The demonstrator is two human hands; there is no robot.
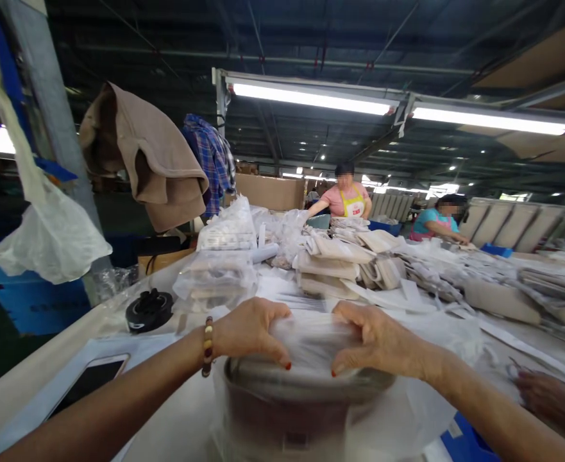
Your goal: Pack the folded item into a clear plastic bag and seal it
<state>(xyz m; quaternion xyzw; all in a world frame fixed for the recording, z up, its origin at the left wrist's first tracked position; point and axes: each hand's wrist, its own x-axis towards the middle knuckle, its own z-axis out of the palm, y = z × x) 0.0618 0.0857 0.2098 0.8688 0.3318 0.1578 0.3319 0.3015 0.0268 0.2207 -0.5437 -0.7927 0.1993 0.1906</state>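
Observation:
My left hand (248, 330) and my right hand (378, 340) both curl over the top of a clear plastic bag (311, 343) that covers a dark folded item (306, 404) on the white table (176, 423). Each hand's fingers and thumb pinch the plastic film, the thumbs almost meeting in the middle. A beaded bracelet (208, 346) circles my left wrist. A phone (87, 382) lies screen up at the left, near my left forearm.
A black round object (148, 310) sits at the left table edge. Bagged items (215, 276) and stacks of folded beige pieces (340, 256) fill the table behind. Two people work at the far end. Another person's hand (551, 398) rests at the right. Clothes hang at left.

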